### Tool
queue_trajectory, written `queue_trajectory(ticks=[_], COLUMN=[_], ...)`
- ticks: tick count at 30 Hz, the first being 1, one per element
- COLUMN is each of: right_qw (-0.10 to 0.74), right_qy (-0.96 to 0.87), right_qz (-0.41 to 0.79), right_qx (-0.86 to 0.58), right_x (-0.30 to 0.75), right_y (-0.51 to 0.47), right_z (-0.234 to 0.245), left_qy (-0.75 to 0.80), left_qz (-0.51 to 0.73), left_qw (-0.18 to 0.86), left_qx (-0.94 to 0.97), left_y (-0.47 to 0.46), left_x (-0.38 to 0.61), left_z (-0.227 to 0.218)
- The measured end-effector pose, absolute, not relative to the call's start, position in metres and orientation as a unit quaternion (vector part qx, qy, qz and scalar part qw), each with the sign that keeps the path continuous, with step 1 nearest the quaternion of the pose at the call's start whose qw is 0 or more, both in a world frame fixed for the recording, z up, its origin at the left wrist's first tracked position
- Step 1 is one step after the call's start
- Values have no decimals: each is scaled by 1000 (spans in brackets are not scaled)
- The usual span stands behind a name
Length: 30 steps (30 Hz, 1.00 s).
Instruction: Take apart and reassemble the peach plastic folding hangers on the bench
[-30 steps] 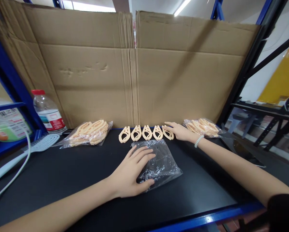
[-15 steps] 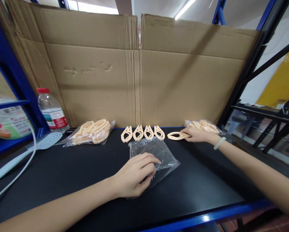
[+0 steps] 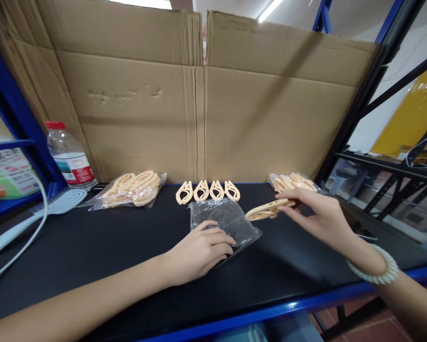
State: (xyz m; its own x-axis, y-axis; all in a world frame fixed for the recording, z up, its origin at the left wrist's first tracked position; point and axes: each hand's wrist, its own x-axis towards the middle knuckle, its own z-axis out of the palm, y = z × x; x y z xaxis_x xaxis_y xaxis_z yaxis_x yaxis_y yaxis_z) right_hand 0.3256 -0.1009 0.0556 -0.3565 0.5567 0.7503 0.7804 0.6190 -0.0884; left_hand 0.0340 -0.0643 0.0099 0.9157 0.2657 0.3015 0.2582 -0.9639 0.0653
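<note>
Right hand: thumb and fingers of the right hand (image 3: 322, 213) closed in a pinch on one end of a cream looped piece (image 3: 266, 207).
Held piece: juts leftward from the right fingertips, seen near edge-on, tilted, free tip a little lower than the pinched end; tip shows just beside the clear bag, contact cannot be told.
Left hand: the left hand (image 3: 201, 251) lies palm down, fingers loosely bent and near together; thumb hidden, so cannot tell whether it pinches any film.
Clear bag: the clear bag (image 3: 235, 218) lies flat, partly under the left fingers, spreading beyond them and to their right.
Row: four cream pieces (image 3: 212, 191) lie side by side beyond the left hand, past the bag's far edge, narrow ends away.
Filled bag, left: a filled bag (image 3: 135, 190) of similar pieces, beyond the left hand and to its left.
Filled bag, right: a second packet (image 3: 294, 182), just beyond the right hand.
Wrist: pale coiled band (image 3: 388, 270) behind the right hand.
Far left of left hand: pale blue brush (image 3: 65, 202), white cable (image 3: 44, 209), red-capped bottle (image 3: 71, 161).
Surface: black tabletop (image 3: 128, 247) under the left hand; cardboard (image 3: 135, 128) stands beyond both hands.
</note>
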Motion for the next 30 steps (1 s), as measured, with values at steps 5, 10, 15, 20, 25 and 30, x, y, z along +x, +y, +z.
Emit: queue_trajectory(ticks=[5, 10, 15, 20, 25, 30], right_qw=[295, 252, 251, 233, 191, 133], right_qy=[-907, -929, -929, -919, -915, -917], right_qz=[-57, -54, -140, -211, -262, -269], right_qx=[-295, -264, -235, -238, -238, -264], right_x=[299, 293, 283, 272, 251, 241], right_y=[-133, -158, -175, -170, -145, -129], right_z=[61, 57, 48, 46, 43, 56], left_qy=[140, 132, 142, 137, 126, 134], left_qz=[168, 205, 223, 229, 252, 275], left_qw=[46, 28, 3, 8, 12, -6], left_qx=[975, 969, 964, 964, 960, 952], left_y=[-64, -65, -65, -65, -66, -65], left_x=[32, 31, 32, 32, 33, 34], left_z=[9, 4, 2, 2, 2, 2])
